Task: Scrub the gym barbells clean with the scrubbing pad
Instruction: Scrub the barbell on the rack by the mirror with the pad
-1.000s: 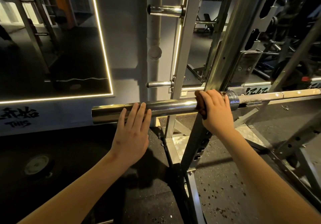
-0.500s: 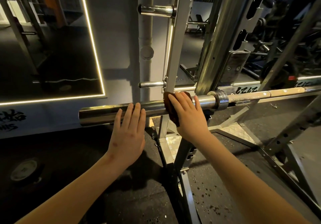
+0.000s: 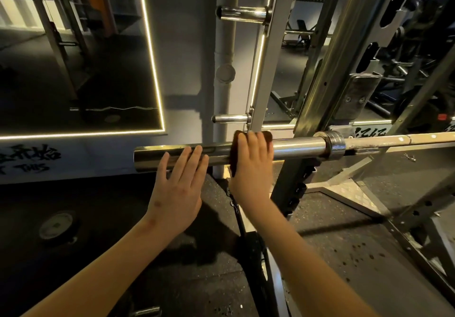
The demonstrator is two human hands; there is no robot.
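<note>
While the left hand (image 3: 177,188) steadies the bar (image 3: 295,148) flat-fingered, the right hand (image 3: 251,166) clamps the pad (image 3: 234,153) round it, mid-scrub; next, probably, a firm slide toward the open end.

Grey wall (image 3: 182,46), LED-edged mirror (image 3: 73,70) — dark speckled floor (image 3: 344,255).

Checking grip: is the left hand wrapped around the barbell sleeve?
No, the left hand lies open and flat against the barbell sleeve.

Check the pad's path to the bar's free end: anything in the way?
Yes. The left hand rests flat on the bar, fingers straight, between the pad under the right hand and the free end. Toward the collar, nothing visible blocks.
</note>
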